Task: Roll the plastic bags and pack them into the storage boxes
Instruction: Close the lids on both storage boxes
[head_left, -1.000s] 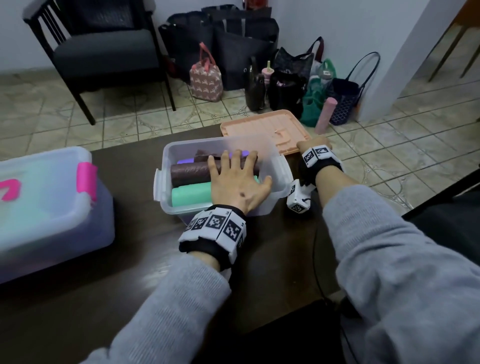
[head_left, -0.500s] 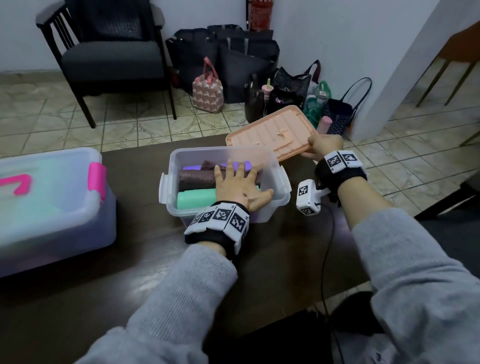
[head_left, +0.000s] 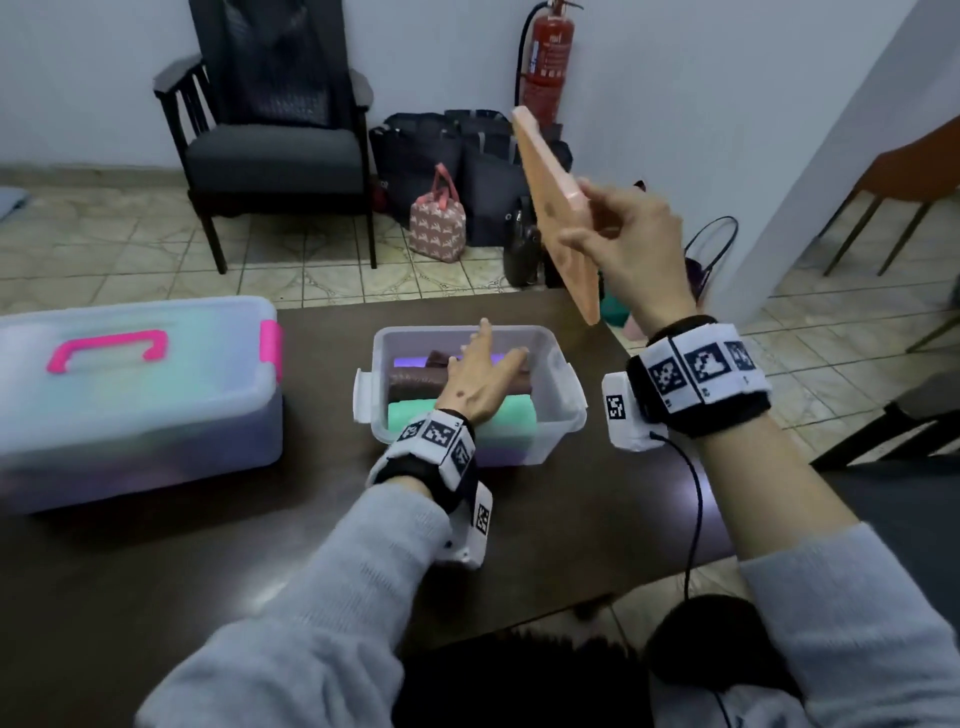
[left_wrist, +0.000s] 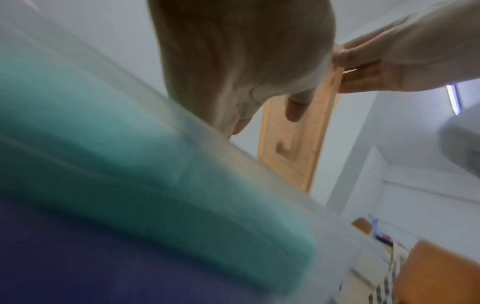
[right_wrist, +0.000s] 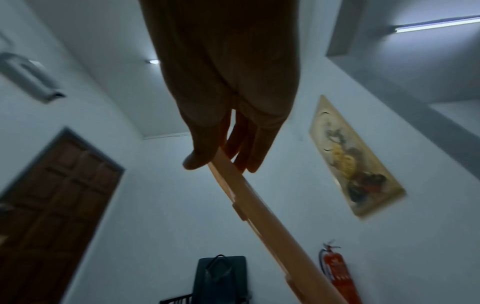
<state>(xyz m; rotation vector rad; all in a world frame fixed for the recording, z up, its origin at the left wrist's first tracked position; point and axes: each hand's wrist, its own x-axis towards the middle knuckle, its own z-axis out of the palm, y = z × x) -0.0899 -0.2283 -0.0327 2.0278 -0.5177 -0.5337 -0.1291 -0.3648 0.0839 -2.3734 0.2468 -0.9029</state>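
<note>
The right hand (head_left: 631, 244) pinches the peach lid (head_left: 558, 218) by its edge, thumb against fingers, holding it tilted on edge above the table (head_left: 234, 561). At seven o'clock from it, the left hand (head_left: 480, 382) lies flat, fingers straight, on the rolled bags (head_left: 415, 387) inside the clear storage box (head_left: 558, 410). A shut, pink-handled box (head_left: 140, 400) sits at nine o'clock.

left hand (head_left: 480, 382) covers middle of rolled bags (head_left: 415, 382) in small box (head_left: 558, 395) | purple roll mostly hidden | large box (head_left: 140, 410) cut at left edge, contents blurred | lid (right_wrist: 262, 216) runs off bottom, right wrist view
</note>
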